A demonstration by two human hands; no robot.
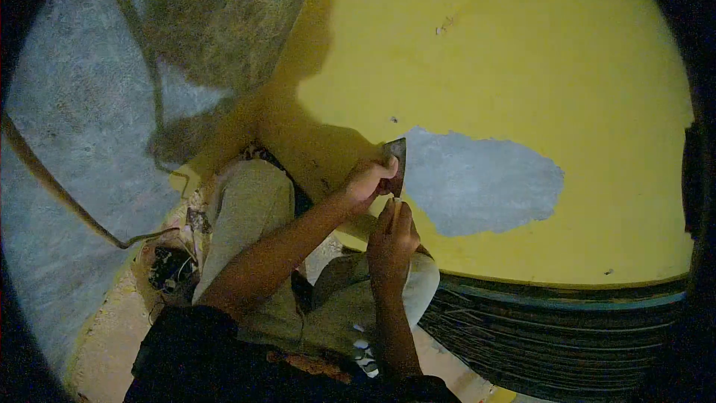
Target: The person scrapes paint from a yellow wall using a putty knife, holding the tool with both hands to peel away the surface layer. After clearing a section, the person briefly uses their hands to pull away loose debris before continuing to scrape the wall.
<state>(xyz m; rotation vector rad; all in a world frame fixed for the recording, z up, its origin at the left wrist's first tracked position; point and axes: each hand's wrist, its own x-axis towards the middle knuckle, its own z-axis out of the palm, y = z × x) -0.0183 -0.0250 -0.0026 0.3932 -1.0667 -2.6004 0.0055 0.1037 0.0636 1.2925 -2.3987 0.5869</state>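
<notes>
A scraper with a flat, dark metal blade (399,151) stands with its edge at the left border of a bare grey patch (485,183) on a large yellow surface (522,52). My right hand (391,242) is closed round the scraper's light wooden handle (396,213). Against the blade, my left hand (369,181) presses its thumb and holds the lower part, its other fingers partly hidden. The patch has an uneven outline with yellow all round it.
Below the yellow surface lies a stack of dark layered sheets (552,328). A cable (67,186) runs over the grey floor (67,89) at the left. Beside my knee (257,194) is a dark object with wires (170,267). Shadows fall across the upper left.
</notes>
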